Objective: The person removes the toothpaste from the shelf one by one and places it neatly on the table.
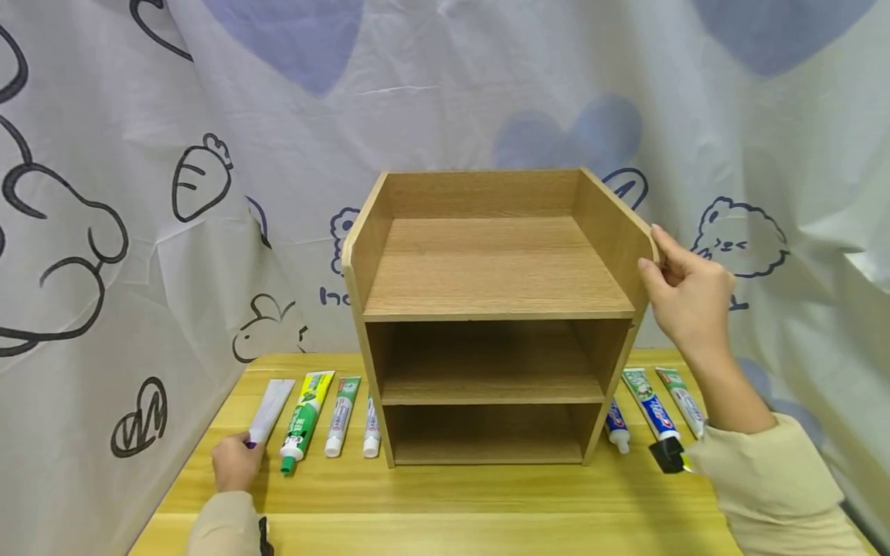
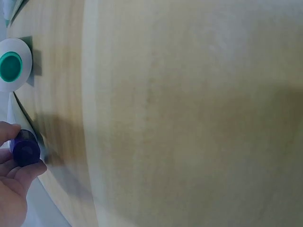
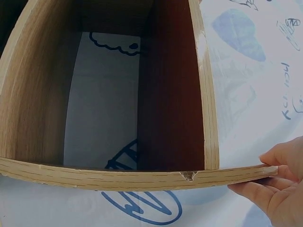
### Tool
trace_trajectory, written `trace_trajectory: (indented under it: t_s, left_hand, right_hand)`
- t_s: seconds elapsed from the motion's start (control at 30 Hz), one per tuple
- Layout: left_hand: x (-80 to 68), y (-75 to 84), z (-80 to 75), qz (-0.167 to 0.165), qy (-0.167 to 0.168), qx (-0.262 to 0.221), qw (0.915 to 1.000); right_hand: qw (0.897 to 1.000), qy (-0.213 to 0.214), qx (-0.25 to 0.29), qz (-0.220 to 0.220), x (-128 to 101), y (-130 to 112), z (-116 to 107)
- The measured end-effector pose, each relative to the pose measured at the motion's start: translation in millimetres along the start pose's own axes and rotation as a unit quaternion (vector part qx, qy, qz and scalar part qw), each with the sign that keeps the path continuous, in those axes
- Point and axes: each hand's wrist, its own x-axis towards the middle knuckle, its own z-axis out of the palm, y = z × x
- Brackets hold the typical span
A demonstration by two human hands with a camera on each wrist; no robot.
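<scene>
Wooden shelf unit standing upright mid-surface, all three levels bare: nothing stowed yet, by the look of it, so nearly all the work left. Yellow wooden surface carrying two rows of tubes, four to the left of the unit, three to the right. Right hand gripping the unit's upper right side panel, fingers clamped on its front edge. Left hand at the near left, fingers pinched on the purple cap of the white tube, lying leftmost in the row and not yet lifted. Beside it the green-capped tube, untouched.

Only from the left wrist: purple cap end-on between thumb and fingers. Only from the right wrist: chipped edge of the panel, close to the fingers. Only from the head: the rows and bare shelves.
</scene>
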Motion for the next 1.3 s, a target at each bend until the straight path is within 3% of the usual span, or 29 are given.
trace_trajectory:
  t_s: [0.23, 0.4, 0.6, 0.8, 0.9, 1.03, 1.13, 1.3]
  left_hand:
    - [1.2, -5.5, 0.0, 0.027, 0.01, -0.001, 0.9996]
    - [1.7, -0.7, -1.0, 0.043, 0.023, 0.005, 0.9988]
    - [3.8, 27.8, -4.6, 0.063, 0.045, -0.04, 0.9962]
    - [-7.7, 66.8, -12.8, 0.085, 0.017, -0.103, 0.9909]
    - [-17.5, 80.8, -15.9, 0.121, 0.003, -0.109, 0.9867]
    - [-31.0, 97.6, -19.0, 0.19, 0.007, -0.119, 0.9745]
    - [-41.2, 109.4, -18.5, 0.239, 0.015, -0.121, 0.9633]
    - [-59.4, 126.4, -15.8, 0.285, -0.005, -0.108, 0.9525]
  right_hand:
    - [1.0, -0.002, 0.007, -0.005, 0.8, 0.5, 1.3]
    - [1.0, -0.006, 0.005, -0.009, 2.4, 2.3, 0.9]
    - [1.0, -0.013, -0.004, -0.014, 1.8, 3.1, -2.2]
    - [0.999, -0.013, -0.008, -0.048, -5.6, 8.6, -5.3]
    - [0.997, 0.011, -0.001, -0.074, -13.3, 12.7, -4.8]
    - [0.991, 0.052, -0.009, -0.121, -26.5, 20.7, -2.1]
    - [0.986, 0.058, -0.028, -0.154, -39.2, 28.9, 0.1]
    - [0.981, 0.048, -0.04, -0.182, -63.9, 43.9, 5.7]
